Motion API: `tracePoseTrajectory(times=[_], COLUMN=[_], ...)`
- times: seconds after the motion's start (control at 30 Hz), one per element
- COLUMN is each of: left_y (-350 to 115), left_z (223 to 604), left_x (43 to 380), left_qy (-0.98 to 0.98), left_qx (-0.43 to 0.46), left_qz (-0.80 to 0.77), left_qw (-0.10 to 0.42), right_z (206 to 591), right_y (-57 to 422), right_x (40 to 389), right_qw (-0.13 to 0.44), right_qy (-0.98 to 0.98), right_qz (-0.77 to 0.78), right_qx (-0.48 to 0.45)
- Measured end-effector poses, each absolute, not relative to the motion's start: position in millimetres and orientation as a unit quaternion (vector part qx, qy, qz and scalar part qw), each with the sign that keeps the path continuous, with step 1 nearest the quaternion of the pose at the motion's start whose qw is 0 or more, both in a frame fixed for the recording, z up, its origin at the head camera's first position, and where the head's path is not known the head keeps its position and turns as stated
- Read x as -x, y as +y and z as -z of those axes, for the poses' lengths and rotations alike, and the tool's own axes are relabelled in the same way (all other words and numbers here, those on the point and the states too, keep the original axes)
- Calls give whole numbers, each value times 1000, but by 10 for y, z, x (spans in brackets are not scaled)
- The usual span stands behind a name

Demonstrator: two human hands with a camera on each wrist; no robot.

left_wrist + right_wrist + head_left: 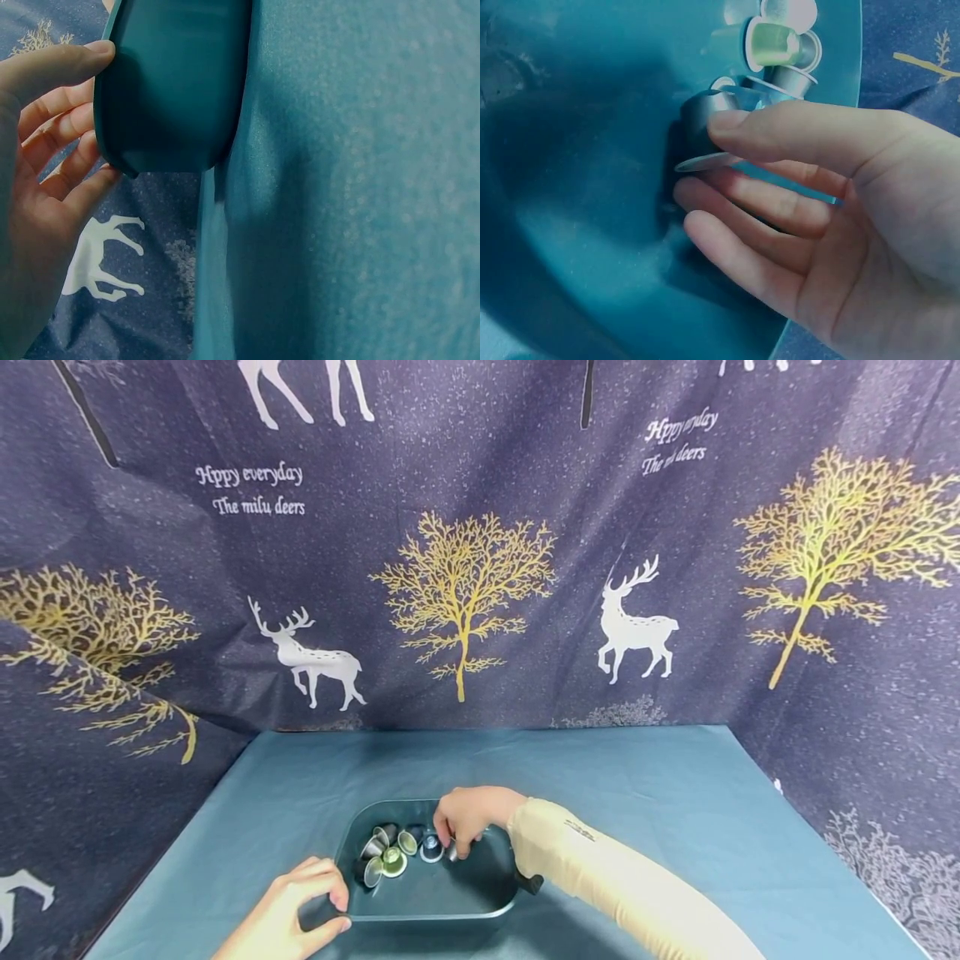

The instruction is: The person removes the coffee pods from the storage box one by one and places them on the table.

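My right hand (474,812) reaches into the right half of a dark teal plastic bin (423,916). In the right wrist view it pinches a dark grey coffee capsule (697,124), thumb on its side, the wide rim facing down. My left hand (296,902) holds the bin's left end; in the left wrist view its thumb (97,56) lies at the rim, with the fingers spread along the edge. Left of the right hand stands a blue capsule (431,847). A green capsule (393,861) and several silver and dark capsules (373,847) cluster in the bin's left part.
The bin stands on a table with a teal cloth (637,802). A dark blue curtain (510,460) printed with deer and gold trees hangs behind and at the sides. A small black object (531,883) shows under the right sleeve, beside the bin's right end.
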State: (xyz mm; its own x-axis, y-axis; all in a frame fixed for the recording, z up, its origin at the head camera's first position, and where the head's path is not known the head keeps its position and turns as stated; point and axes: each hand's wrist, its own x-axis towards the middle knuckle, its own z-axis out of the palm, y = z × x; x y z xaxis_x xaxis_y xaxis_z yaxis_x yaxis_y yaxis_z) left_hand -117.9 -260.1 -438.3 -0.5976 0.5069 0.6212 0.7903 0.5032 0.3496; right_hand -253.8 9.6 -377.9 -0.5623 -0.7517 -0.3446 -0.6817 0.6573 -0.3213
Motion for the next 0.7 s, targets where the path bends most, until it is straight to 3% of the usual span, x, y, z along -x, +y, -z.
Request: tracePoseTrajectory(times=[0.7], left_y=[-2600], left_z=[4383], left_x=[1187], left_qy=[-837], left_qx=[387], left_qz=[310], left_qw=[231], right_z=[3594], right_y=[170], right_x=[2554], right_qw=[265], right_qy=[841], right_qz=[202], right_qx=[426])
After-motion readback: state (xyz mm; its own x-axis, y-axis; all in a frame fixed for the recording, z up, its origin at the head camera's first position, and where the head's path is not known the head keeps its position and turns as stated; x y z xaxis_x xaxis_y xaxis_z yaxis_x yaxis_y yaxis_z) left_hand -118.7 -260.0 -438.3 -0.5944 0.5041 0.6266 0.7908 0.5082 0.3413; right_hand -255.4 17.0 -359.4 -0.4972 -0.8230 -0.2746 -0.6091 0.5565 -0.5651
